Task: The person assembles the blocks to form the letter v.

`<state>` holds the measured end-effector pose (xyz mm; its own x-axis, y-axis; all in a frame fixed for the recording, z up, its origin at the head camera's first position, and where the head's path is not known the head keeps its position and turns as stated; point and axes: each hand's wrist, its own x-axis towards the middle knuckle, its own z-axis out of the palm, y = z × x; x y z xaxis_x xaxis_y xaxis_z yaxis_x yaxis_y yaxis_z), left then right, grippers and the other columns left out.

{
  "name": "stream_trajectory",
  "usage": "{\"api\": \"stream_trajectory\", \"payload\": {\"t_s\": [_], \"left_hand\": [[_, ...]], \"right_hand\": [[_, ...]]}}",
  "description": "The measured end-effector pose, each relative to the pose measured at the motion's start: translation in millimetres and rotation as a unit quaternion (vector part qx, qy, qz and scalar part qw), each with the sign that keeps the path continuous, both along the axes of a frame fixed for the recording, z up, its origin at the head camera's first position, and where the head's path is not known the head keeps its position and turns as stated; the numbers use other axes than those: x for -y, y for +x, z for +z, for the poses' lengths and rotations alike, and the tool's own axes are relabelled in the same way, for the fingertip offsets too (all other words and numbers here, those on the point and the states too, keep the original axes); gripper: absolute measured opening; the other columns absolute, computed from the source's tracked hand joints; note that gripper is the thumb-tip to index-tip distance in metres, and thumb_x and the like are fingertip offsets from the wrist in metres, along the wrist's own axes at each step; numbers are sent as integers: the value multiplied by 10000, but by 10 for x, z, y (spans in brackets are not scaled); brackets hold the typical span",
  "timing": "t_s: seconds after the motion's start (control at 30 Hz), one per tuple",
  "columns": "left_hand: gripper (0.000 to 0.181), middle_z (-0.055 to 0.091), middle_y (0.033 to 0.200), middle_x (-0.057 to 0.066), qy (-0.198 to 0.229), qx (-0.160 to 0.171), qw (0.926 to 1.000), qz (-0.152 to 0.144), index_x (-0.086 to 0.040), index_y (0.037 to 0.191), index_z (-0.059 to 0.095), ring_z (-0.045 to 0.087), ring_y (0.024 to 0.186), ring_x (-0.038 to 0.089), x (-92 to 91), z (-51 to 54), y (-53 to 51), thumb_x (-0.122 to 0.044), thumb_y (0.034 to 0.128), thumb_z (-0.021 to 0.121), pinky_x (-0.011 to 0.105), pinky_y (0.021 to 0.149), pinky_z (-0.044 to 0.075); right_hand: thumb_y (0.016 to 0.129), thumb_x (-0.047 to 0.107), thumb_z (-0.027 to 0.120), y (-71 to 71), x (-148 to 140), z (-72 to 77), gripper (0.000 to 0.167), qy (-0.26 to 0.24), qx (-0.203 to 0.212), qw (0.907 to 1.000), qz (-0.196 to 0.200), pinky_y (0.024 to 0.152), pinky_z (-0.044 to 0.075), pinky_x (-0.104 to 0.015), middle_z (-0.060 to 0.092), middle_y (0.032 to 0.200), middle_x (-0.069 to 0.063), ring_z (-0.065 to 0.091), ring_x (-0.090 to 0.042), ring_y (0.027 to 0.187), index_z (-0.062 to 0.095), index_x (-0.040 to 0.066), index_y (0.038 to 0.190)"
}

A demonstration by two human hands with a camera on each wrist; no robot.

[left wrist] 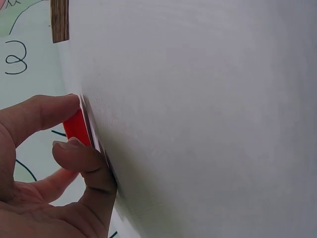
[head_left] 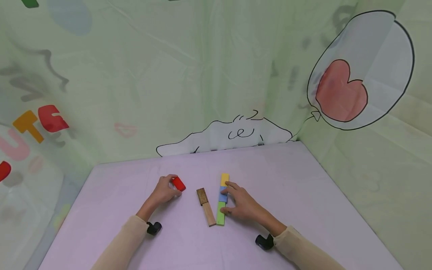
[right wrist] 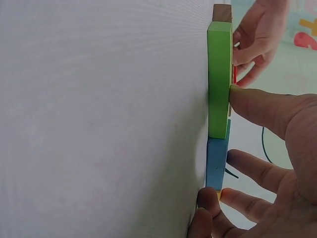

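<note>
My left hand (head_left: 165, 190) pinches a small red block (head_left: 179, 183) between thumb and fingers, low over the table. In the left wrist view the red block (left wrist: 78, 129) shows between the thumb and a bent finger. My right hand (head_left: 244, 202) spreads its fingers over a straight row of blocks: yellow (head_left: 225, 179), blue (head_left: 223, 195) and green (head_left: 221, 213). Its thumb touches the green block (right wrist: 219, 79), and the other fingers lie at the blue block (right wrist: 216, 163) and the yellow one, which is mostly hidden in the right wrist view.
Between the hands, a dark brown block (head_left: 202, 197) and a light wooden block (head_left: 209, 214) lie end to end, slanting toward the green block's near end. The pale table (head_left: 287, 180) meets a printed cloth backdrop (head_left: 152, 93) behind and at the sides.
</note>
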<state>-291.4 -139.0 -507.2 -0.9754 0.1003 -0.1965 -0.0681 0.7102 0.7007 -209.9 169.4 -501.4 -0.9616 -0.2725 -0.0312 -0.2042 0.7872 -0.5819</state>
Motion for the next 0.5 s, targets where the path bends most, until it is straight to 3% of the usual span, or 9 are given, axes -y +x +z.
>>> {"api": "stream_trajectory", "payload": {"t_s": [0.5], "left_hand": [[694,490,1420,242,92,57,9997,-221,-71,1514,520,537,1155,334,-121,20,-16,-126,876,786,458,917,552]], "right_hand": [[848,266,899,16,2,21,542,-141,-24,9999,27,1167,435,-605,447,1650,-153,490,-457,1457,679,109,1318]]}}
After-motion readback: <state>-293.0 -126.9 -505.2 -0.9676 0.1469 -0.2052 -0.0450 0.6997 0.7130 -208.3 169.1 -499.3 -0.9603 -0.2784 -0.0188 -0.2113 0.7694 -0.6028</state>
